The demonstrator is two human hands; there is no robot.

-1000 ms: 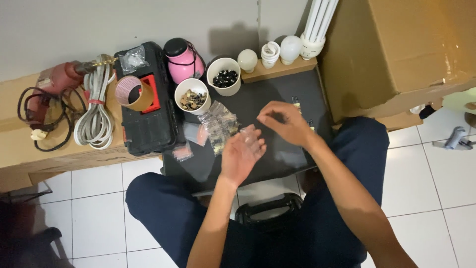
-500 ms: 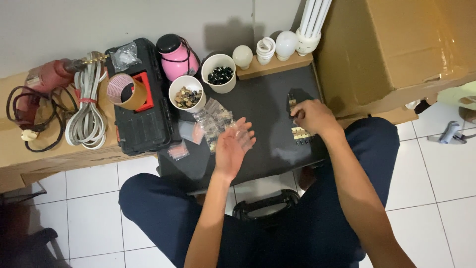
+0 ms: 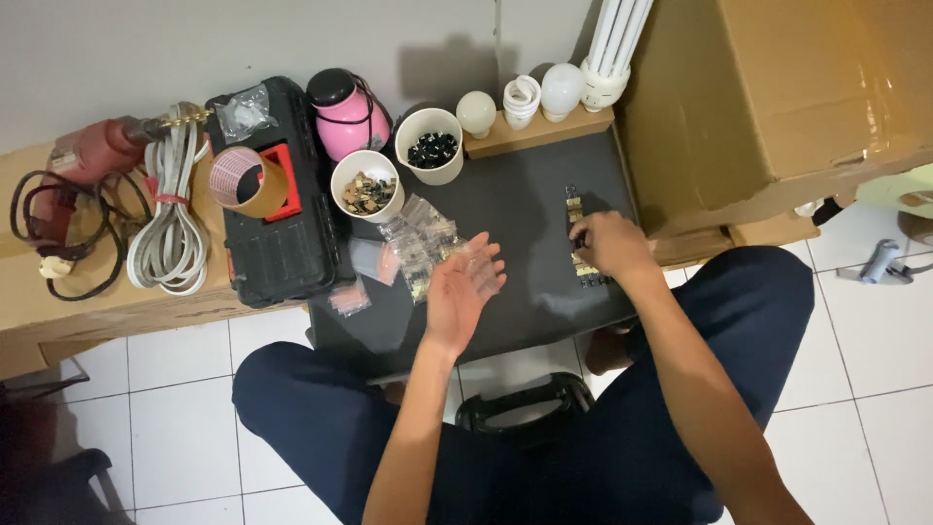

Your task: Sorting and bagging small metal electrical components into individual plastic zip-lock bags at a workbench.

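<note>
The right hand (image 3: pixel 607 243) pinched a small part onto the row of black-and-brass components (image 3: pixel 580 238) on the dark tabletop (image 3: pixel 525 204); the left hand (image 3: pixel 465 288) hovered spread, empty. Placing seemed underway, calling for careful alignment.

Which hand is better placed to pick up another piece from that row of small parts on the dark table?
Right. The right hand already rests on the row of small parts; the left hand hovers open beside the clear bags.
</note>
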